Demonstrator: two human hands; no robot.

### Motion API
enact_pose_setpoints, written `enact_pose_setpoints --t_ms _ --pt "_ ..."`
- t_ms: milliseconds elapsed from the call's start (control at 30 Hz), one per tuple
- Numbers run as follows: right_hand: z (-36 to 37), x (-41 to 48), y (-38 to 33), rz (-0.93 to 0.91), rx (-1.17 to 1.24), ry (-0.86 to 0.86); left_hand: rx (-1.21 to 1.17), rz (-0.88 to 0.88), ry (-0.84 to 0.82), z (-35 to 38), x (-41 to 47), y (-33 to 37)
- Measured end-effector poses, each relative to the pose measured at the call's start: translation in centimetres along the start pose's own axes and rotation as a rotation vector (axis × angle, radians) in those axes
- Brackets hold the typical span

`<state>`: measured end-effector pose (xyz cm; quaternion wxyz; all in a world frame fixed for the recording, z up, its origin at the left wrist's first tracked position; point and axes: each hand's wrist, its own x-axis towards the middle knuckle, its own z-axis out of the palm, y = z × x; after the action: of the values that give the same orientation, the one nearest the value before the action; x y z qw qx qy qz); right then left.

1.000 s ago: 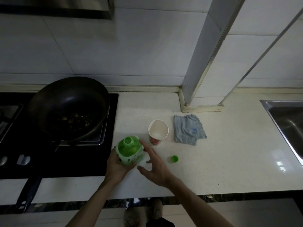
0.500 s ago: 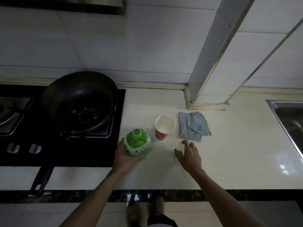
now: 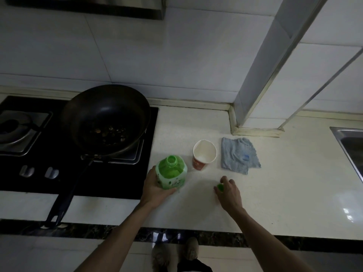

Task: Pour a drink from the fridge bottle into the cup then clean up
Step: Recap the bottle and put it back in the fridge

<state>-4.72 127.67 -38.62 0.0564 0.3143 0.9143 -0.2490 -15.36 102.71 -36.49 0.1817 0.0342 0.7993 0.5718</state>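
**A:** What step is this, and how is it done well?

**B:** Probably recapping. The bottle (image 3: pixel 170 173) stands open and upright on the counter (image 3: pixel 275 193), just left of the cup (image 3: pixel 204 156). The left hand (image 3: pixel 155 190) grasps its side. The right hand (image 3: pixel 228 196) pinches the cap (image 3: pixel 220 187) low at the counter, near the bottle. Hold the bottle steady, carry the cap clear of the cup, seat it square on the neck, then twist.

**A:** How many of each thing?

**B:** One counter, one stove (image 3: pixel 117 183), one wok (image 3: pixel 106 114), one sink (image 3: pixel 351 146), one cloth (image 3: pixel 237 156), one bottle, one cup, one cap. Two hands.
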Motion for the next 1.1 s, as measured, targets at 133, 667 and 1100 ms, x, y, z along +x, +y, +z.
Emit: enact_pose_setpoints --t_ms 133,667,1100 --pt "-0.2 -0.8 0.0 -0.097 0.078 -0.003 -0.005 0.001 -0.003 0.0 0.0 0.0" --pt "-9.6 -3.1 -16.5 -0.646 0.656 0.043 -0.043 0.065 -0.063 -0.4 0.2 -0.2" --pt "-9.7 -2.2 -17.6 -0.825 0.268 -0.004 -0.03 0.084 -0.074 -0.7 0.4 -0.5"
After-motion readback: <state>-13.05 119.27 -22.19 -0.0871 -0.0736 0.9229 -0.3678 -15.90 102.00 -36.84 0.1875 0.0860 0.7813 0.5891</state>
